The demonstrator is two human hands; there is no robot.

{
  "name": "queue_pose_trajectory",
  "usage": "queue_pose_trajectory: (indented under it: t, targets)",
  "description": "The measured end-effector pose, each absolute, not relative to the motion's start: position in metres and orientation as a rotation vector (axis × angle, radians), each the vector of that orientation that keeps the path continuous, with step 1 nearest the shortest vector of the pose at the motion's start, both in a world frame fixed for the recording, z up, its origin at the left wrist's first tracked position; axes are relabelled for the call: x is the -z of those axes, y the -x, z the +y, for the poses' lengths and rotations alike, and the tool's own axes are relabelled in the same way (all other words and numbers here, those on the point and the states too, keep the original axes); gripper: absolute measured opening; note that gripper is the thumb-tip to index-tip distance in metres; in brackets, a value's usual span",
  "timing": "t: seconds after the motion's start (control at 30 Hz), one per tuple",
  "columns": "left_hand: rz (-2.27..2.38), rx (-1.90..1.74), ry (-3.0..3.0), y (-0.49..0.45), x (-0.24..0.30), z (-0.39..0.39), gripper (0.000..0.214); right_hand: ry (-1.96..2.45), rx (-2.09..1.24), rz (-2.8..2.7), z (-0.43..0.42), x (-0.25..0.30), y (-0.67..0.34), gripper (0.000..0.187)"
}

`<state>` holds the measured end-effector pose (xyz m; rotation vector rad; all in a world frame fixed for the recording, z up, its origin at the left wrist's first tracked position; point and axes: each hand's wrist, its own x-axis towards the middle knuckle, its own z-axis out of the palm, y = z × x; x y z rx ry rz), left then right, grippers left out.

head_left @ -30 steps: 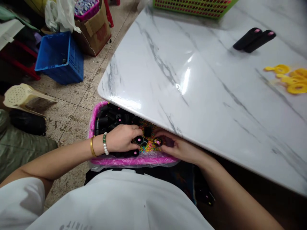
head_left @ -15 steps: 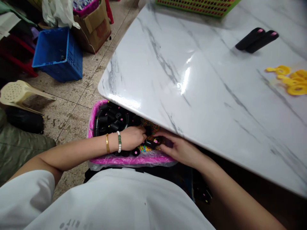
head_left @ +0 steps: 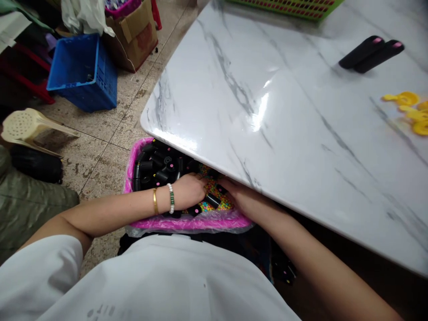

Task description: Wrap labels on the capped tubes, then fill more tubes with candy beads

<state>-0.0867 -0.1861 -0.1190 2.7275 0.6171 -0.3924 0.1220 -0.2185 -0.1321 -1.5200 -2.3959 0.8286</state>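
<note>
A pink basin point(head_left: 234, 221) lined with clear plastic sits against my lap, partly under the table edge. It holds several black tubes point(head_left: 162, 176), some with pink dots on their ends, and many small coloured beads point(head_left: 222, 198). My left hand point(head_left: 189, 191), wearing a gold bangle and a beaded bracelet, reaches in with curled fingers; what they grip, if anything, is hidden. Just beside its fingers, a loose black tube point(head_left: 213, 200) lies on the beads. My right hand point(head_left: 239, 195), partly beneath the table edge, has its fingers closed at another black tube point(head_left: 221, 189).
On the marble-patterned table point(head_left: 207, 98) stand two black tubes point(head_left: 371, 54), with yellow ring-shaped pieces point(head_left: 406, 99) at the right and a green basket point(head_left: 321, 13) at the back. A blue crate point(head_left: 100, 84), cardboard box point(head_left: 143, 35) and cream stool point(head_left: 23, 127) are on the floor at left.
My right hand has moved deeper under the table edge, away from the tube it was around, which now lies on the beads. My left hand stays in the basin. The view has shifted slightly.
</note>
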Motion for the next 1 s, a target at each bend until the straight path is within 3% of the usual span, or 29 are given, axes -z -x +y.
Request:
queue_pose_trajectory:
  t: [0.1,0.17,0.43,0.5,0.67,0.73,0.87,1.0]
  targets:
    - [0.680,0.343,-2.686,0.098,0.111,-0.183,0.018,1.496,-0.705,-2.587,-0.217,0.132,-0.116,0.038]
    - [0.721,0.282,-2.653,0.107,0.104,-0.184,0.018,1.447,-0.790,-2.613,-0.218,0.129,-0.115,0.034]
    - [0.851,-0.179,-2.423,0.140,0.091,-0.196,0.030,1.311,-1.776,-1.688,-0.234,0.109,-0.128,0.031]
    - [0.839,-0.166,-2.466,0.140,0.096,-0.199,0.029,1.370,-1.684,-1.715,-0.235,0.112,-0.127,0.032]
    - [0.649,0.031,-2.689,0.122,0.105,-0.205,0.033,1.601,-0.878,-2.323,-0.222,0.125,-0.112,0.033]
    - [0.562,0.074,-2.696,0.119,0.107,-0.206,0.026,1.592,-0.712,-2.548,-0.218,0.127,-0.104,0.031]
    - [0.556,0.024,-2.635,0.126,0.105,-0.207,0.018,1.429,-0.905,-2.588,-0.221,0.125,-0.102,0.030]
    - [0.689,-0.289,-2.506,0.143,0.090,-0.210,0.025,1.466,-1.376,-1.965,-0.232,0.117,-0.114,0.030]
